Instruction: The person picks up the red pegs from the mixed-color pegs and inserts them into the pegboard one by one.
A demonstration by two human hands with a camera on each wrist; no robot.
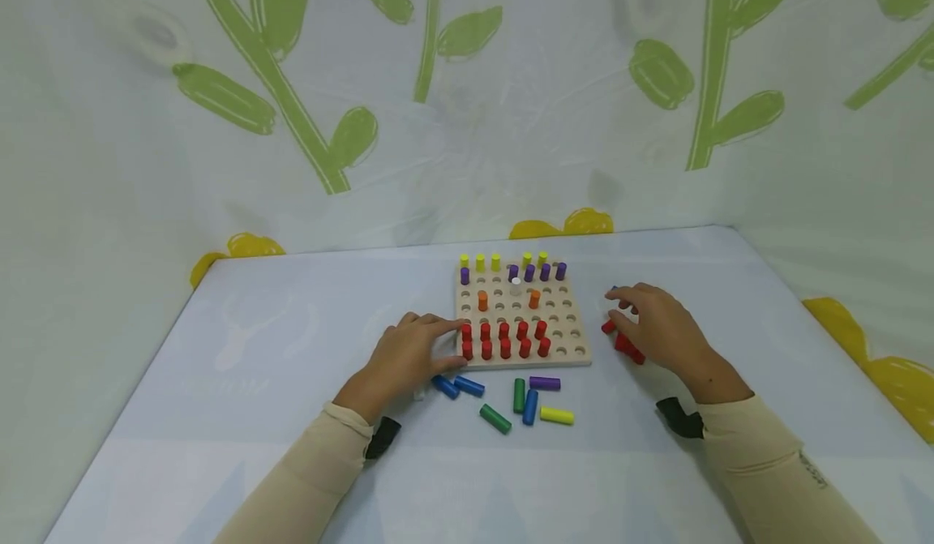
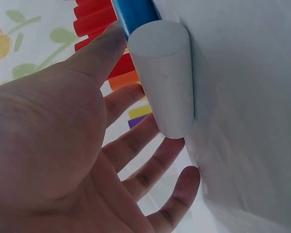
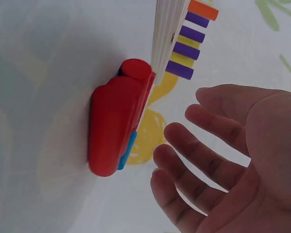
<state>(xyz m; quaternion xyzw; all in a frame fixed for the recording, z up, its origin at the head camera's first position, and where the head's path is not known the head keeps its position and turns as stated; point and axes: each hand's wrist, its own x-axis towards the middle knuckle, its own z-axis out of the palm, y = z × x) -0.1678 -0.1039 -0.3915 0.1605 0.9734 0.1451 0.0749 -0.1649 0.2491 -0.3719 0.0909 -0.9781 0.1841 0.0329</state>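
Note:
A wooden pegboard (image 1: 571,356) carries two rows of red pegs (image 1: 505,349) near its front edge. My left hand (image 1: 401,361) rests at the board's front left corner, its index finger and thumb tips right at the leftmost red pegs. The left wrist view shows its fingers spread behind a white peg (image 2: 166,82), with a blue peg (image 2: 136,14) beside the thumb. Right of the board, my right hand (image 1: 660,329) hovers over a small pile of loose red pegs (image 1: 627,348). Its loosely bent fingers stand apart from the pile (image 3: 114,121) in the right wrist view, holding nothing.
Yellow pegs (image 1: 480,263) and purple pegs (image 1: 529,272) stand in the board's back rows, with orange pegs (image 1: 482,301) and a white peg (image 1: 516,286) mid-board. Before the board lie loose green (image 1: 495,418), blue (image 1: 530,407), purple (image 1: 545,383) and yellow (image 1: 557,415) pegs.

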